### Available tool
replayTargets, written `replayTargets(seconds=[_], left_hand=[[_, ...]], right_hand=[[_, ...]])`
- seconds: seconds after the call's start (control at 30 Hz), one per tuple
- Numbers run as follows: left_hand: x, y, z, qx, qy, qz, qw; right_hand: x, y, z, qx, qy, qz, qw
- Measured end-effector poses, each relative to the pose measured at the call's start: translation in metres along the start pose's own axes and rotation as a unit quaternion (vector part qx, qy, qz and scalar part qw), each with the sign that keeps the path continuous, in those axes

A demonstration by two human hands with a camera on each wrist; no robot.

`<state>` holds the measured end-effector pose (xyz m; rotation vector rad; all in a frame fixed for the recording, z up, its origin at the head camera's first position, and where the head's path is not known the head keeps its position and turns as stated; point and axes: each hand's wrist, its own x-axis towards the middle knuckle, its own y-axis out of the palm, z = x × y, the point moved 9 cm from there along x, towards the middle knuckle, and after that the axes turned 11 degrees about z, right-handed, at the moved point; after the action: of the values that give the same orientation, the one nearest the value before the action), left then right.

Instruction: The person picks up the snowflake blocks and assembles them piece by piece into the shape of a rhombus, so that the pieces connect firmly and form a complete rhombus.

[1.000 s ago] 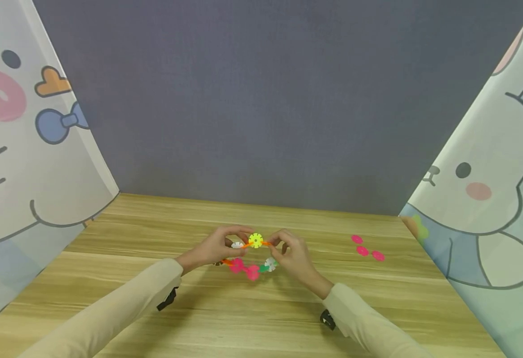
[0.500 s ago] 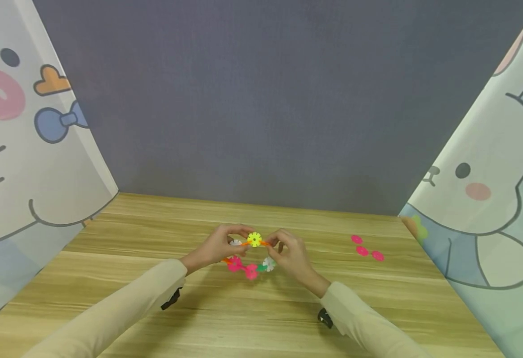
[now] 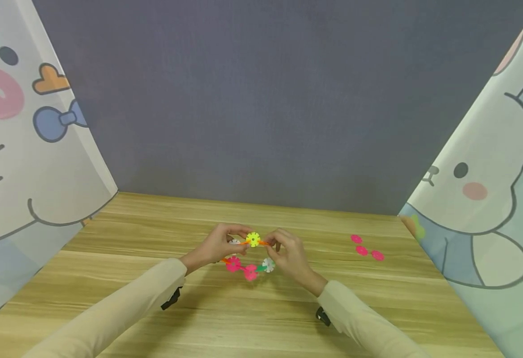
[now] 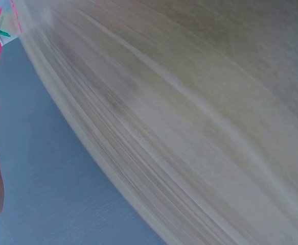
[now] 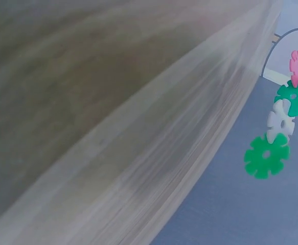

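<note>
A chain of interlocking snowflake discs is held up above the table between both hands. In the head view my left hand (image 3: 217,244) grips its left side, near a white disc, and partly covers it. Opposite, my right hand (image 3: 290,253) pinches an orange disc (image 3: 264,243) seen edge-on beside the yellow disc (image 3: 253,239). Lower in the chain are pink discs (image 3: 233,264), a green one (image 3: 261,268) and a white one (image 3: 268,265). The right wrist view shows a green disc (image 5: 266,154) at the chain's end, below a white disc (image 5: 280,121).
Several loose pink discs, among them one pink disc (image 3: 377,255), lie flat on the wooden table (image 3: 243,323) to the right. A grey panel (image 3: 261,99) stands behind, with cartoon-printed panels on both sides. Cream sleeves fill much of both wrist views.
Both hands and the chain have shifted very slightly left, along with a small shift of the head view. Their grips look the same.
</note>
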<state>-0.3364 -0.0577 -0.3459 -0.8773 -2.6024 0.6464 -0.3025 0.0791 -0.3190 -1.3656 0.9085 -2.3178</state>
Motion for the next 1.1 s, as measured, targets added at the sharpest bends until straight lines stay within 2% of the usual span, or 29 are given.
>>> replayTargets(seconds=[0.4, 0.7, 0.9, 1.1], left_hand=[[-0.002, 0.001, 0.004, -0.017, 0.003, 0.010, 0.9998], [-0.006, 0.002, -0.011, -0.025, -0.001, 0.019, 0.9995], [-0.002, 0.001, 0.003, -0.018, -0.001, 0.013, 0.9998], [-0.002, 0.002, 0.005, -0.028, 0.007, 0.018, 0.9994]], right_hand=[[-0.001, 0.004, 0.002, 0.001, -0.013, -0.001, 0.9999], [0.000, 0.004, 0.005, -0.003, -0.012, 0.002, 0.9999], [0.000, 0.003, 0.005, -0.003, -0.010, -0.005, 0.9999], [0.000, 0.005, 0.007, -0.019, -0.019, -0.007, 0.9996]])
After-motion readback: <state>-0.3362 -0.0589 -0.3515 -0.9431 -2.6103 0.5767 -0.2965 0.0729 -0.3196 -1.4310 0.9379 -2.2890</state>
